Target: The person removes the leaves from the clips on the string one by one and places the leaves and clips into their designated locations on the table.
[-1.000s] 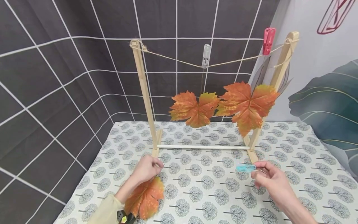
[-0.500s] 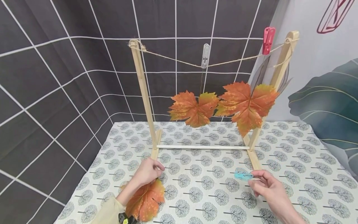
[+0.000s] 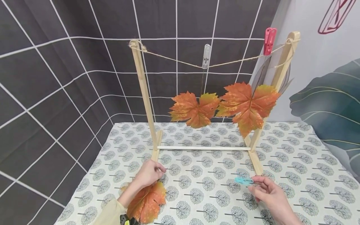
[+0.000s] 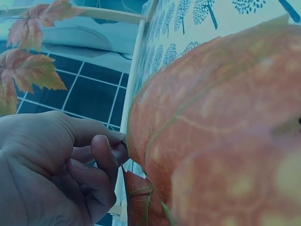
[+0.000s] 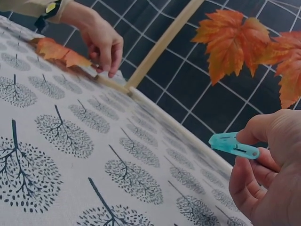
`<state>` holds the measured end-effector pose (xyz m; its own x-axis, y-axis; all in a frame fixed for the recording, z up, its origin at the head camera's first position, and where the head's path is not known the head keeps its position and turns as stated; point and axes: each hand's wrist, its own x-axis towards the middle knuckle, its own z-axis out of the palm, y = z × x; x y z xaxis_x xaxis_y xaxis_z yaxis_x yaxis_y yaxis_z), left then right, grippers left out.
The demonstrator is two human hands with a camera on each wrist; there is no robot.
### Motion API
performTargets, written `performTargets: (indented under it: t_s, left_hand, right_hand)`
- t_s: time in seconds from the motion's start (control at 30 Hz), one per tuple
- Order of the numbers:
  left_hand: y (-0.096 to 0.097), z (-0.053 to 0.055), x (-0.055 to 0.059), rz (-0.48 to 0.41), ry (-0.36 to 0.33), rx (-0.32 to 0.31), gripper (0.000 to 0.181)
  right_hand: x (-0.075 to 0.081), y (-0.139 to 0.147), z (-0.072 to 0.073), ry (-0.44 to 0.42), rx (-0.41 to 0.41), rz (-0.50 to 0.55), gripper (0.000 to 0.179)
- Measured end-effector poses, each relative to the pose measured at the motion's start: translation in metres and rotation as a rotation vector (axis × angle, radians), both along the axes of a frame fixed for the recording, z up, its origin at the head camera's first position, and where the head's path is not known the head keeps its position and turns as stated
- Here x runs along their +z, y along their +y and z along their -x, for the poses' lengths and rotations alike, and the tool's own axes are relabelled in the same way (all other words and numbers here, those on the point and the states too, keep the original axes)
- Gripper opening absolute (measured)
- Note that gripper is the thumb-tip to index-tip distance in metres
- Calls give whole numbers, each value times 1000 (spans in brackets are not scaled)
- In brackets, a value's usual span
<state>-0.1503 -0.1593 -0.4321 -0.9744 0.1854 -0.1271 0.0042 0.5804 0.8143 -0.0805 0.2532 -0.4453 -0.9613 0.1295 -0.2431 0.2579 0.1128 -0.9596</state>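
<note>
My left hand [image 3: 149, 173] pinches an orange artificial maple leaf [image 3: 149, 203] at its stem end; the leaf hangs below the wrist, partly covered by the forearm. Close up, the leaf [image 4: 225, 113] fills the right half of the left wrist view beside the curled fingers [image 4: 96, 176]. A turquoise clothespin [image 3: 243, 181] is held between thumb and fingers of my right hand [image 3: 268, 192], its tip pointing left. In the right wrist view this clothespin [image 5: 233, 145] looks closed.
A wooden frame [image 3: 144, 90] carries a sagging twine [image 3: 174, 58]. Two maple leaves, one in the middle [image 3: 197, 109] and one at right [image 3: 250, 106], hang from a clear clothespin [image 3: 206, 56] and a pink clothespin [image 3: 270, 41]. A white rod [image 3: 202, 148] joins the posts low down.
My right hand has come down and slightly left, nearer to me, with the turquoise clothespin. The left hand and its leaf have shifted only a little.
</note>
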Motion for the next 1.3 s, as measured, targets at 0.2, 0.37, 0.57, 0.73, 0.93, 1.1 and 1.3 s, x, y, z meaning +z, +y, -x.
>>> performTargets:
  t_s: [0.2, 0.37, 0.57, 0.73, 0.93, 1.1, 1.3]
  left_hand:
    - [0, -1, -2, 22, 20, -7, 12]
    - [1, 0, -5, 33, 37, -15, 9]
    - [0, -1, -9, 40, 51, -36, 7]
    - [0, -1, -11, 36, 73, -45, 6]
    - [1, 0, -14, 56, 85, -50, 8]
    - [2, 1, -16, 80, 104, -57, 11]
    - [2, 2, -19, 101, 111, -64, 11]
  right_hand:
    - [-7, -1, 1, -4, -19, -20, 34]
    - [-11, 0, 0, -16, -1, -48, 38]
    - [-14, -1, 0, -25, -3, -60, 36]
    - [-18, -1, 0, -28, 2, -86, 40]
    - [-20, -2, -1, -53, 15, -133, 45]
    - [-20, -3, -2, -56, 16, -158, 47]
    - [-21, -4, -3, -23, 15, -192, 50]
